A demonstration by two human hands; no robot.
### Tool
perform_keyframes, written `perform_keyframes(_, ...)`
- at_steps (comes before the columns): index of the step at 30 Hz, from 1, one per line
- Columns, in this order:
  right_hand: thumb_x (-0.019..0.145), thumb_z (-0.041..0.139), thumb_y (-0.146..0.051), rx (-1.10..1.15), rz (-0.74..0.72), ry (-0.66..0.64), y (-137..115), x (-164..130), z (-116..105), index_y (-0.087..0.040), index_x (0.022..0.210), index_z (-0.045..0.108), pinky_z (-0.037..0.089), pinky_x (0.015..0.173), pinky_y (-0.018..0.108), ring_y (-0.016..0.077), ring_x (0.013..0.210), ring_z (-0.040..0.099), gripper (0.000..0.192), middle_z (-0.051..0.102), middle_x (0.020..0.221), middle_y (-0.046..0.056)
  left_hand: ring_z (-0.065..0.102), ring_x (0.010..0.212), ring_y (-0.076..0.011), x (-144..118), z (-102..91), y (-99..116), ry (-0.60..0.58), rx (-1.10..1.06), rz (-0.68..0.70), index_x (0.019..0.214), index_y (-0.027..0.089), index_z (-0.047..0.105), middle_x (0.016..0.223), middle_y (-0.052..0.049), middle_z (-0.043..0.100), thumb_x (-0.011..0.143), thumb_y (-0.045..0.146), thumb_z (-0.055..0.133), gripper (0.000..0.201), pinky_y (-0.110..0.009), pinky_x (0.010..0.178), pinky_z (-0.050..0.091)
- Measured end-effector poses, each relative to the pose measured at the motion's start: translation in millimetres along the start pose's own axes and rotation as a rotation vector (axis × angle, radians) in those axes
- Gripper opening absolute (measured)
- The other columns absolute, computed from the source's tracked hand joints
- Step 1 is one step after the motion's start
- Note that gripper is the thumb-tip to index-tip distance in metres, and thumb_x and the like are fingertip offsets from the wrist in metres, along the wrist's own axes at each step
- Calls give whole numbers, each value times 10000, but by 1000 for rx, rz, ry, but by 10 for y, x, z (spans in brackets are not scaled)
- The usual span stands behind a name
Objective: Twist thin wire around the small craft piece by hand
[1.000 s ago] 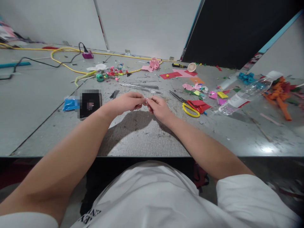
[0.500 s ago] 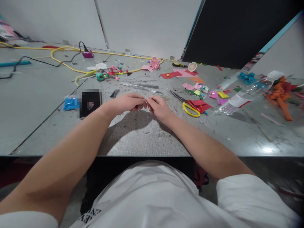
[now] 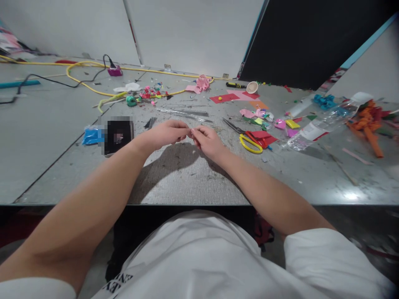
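Observation:
Above the grey table (image 3: 193, 182), my left hand (image 3: 170, 133) and my right hand (image 3: 206, 139) meet at the fingertips. Both are closed in a pinch, thumbs against fingers. Whatever lies between the tips is too small or hidden to name. Just beyond the hands is a bunch of thin metal wires (image 3: 183, 113). Right of my right hand lie scissors (image 3: 251, 143) with yellow and red handles, partly over a piece of red paper (image 3: 266, 139). A dark, partly blurred device (image 3: 123, 135) rests left of my left hand.
A blue packet (image 3: 92, 136) sits at the left. A clear plastic bottle (image 3: 314, 126) lies at the right, near orange strips (image 3: 369, 120). Colourful scraps (image 3: 149, 93), pink paper (image 3: 202, 83) and a yellow cable (image 3: 87, 88) spread along the back. A pink plug (image 3: 115, 70) stands behind.
My left hand's fingers have curled slightly and shifted a little at the tips. My right hand stays nearly where it was, and the things on the table have not moved.

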State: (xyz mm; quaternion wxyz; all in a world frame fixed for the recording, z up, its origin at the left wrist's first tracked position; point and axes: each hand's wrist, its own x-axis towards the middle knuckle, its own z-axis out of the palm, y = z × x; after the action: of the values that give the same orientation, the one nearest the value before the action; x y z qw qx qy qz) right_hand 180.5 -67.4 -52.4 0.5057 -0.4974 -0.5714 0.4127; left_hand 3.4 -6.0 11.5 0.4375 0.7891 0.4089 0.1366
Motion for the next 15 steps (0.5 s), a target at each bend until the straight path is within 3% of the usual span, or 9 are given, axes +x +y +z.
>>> perform_keyframes(7,1070,631,-584,20,10,-10,4,7,-6,-241,800,577,399,589,287,133,587,466,440,512,655,-35,463,617,-142,8,4,-4,21,-8,-9,777,215,683,692,-13,544,947,340,630,218,-308,595,354)
perform_keyframes(15,1087,625,-585,53,144,-62,26,31,21,-235,763,556,409,581,265,125,590,476,482,532,654,-29,498,630,-158,-36,-2,15,40,111,16,759,222,671,707,-14,594,899,368,631,207,-315,598,371)
